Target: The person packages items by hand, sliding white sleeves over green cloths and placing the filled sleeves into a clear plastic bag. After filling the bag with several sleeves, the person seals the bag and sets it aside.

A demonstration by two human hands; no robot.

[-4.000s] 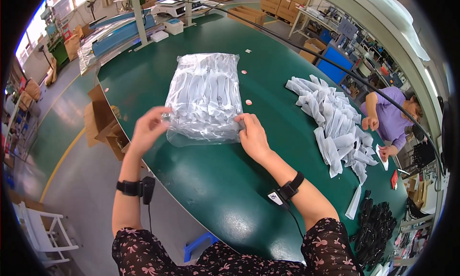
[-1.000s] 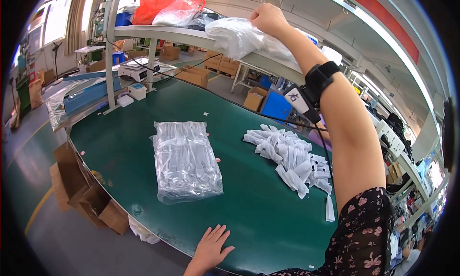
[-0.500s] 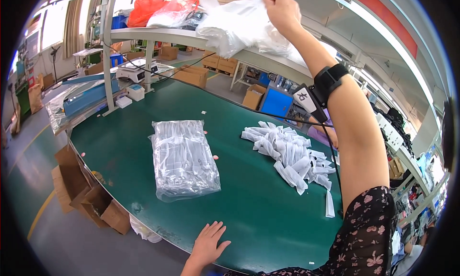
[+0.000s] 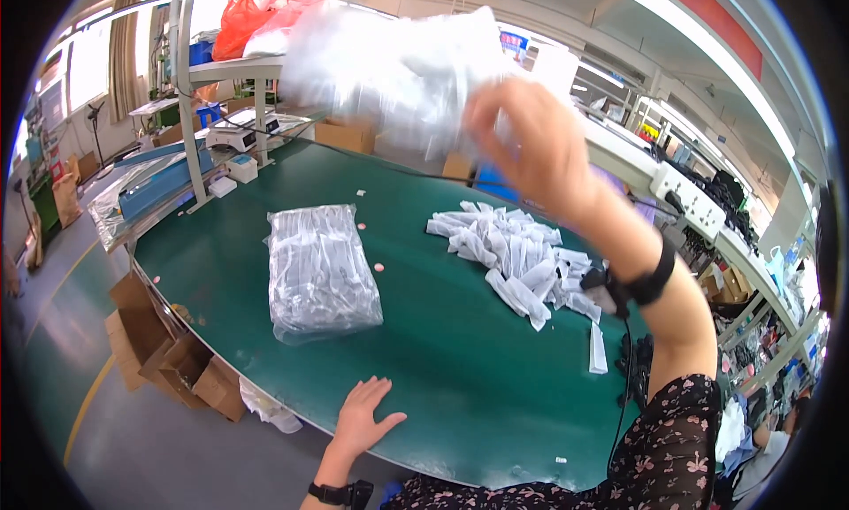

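Note:
High over the far side of the green table (image 4: 424,386), my right hand (image 4: 531,143) is closed on a bunch of clear plastic bags (image 4: 389,72), blurred by motion. My left hand (image 4: 364,413) lies flat on the table's near edge, fingers spread, holding nothing. Beyond it and to the left rests a clear bag packed with white-wrapped pieces (image 4: 323,276). A loose pile of small white-wrapped pieces (image 4: 517,253) is spread at the right, below my raised arm. One single wrapped piece (image 4: 598,349) lies apart at the pile's near end.
A shelf (image 4: 234,71) carrying a red plastic bag (image 4: 237,19) spans the table's far side. A black cable (image 4: 398,167) hangs across beneath it. Open cardboard boxes (image 4: 181,368) stand on the floor at left. A white scale (image 4: 234,137) sits far left; a power strip (image 4: 690,199) is at right.
My right hand has drawn the plastic bags off the shelf, down and toward me. My left hand stays flat on the table. The view has shifted slightly.

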